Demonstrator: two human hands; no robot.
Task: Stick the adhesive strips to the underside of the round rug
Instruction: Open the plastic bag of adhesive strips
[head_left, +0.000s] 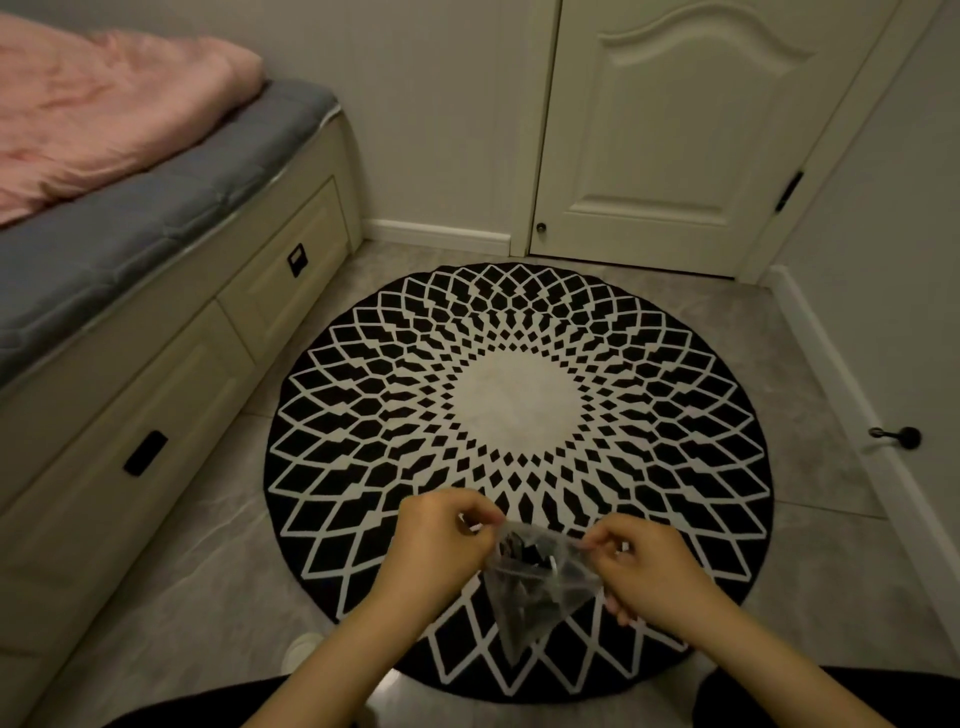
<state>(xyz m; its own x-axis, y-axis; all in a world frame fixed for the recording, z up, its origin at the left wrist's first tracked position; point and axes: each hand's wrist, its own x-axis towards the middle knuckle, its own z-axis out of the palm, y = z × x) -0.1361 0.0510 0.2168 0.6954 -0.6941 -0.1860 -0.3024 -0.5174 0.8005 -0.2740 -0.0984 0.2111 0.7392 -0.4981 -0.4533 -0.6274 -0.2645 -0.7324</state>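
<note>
round rug: black ground, white lattice of diamonds radiating outward, plain off-white disc at the centre. floor: grey tiles, faintly marbled. blanket: pink, seen on a grey quilted mattress cover. bed base: cream panels with black recessed drawer handles. door: cream, with a small dark knob and a black hinge. walls are pale grey-white, the skirting board white. door stop: black. clear bag: see-through, dark pieces seen inside, colour not further distinguishable.
</note>
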